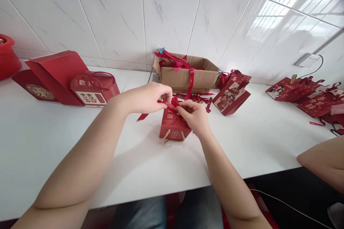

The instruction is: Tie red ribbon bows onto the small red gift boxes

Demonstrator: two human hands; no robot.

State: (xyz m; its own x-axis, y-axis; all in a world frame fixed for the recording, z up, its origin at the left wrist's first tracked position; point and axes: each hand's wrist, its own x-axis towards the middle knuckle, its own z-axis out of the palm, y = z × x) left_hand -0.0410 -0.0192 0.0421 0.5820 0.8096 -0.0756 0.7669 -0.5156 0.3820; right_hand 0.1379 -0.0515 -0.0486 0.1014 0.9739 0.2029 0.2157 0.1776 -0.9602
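A small red gift box (175,128) with gold lettering and a twisted rope handle (172,140) stands on the white table in front of me. Red ribbon (174,101) is looped at its top, and one cut tail (142,117) sticks out to the left. My left hand (158,97) pinches the ribbon from the left, its fingertips curled down over the box's top. From the right, my right hand (195,112) has thumb and forefinger closed on the ribbon loop. Part of the box's top is hidden behind the hands.
A cardboard box (188,78) of red ribbons stands against the tiled wall, with a clip (161,49) on its edge. Red gift boxes (57,75) are at left, a red box (231,94) right of centre, and several more (288,89) far right. Another person's arm (322,159) rests at right.
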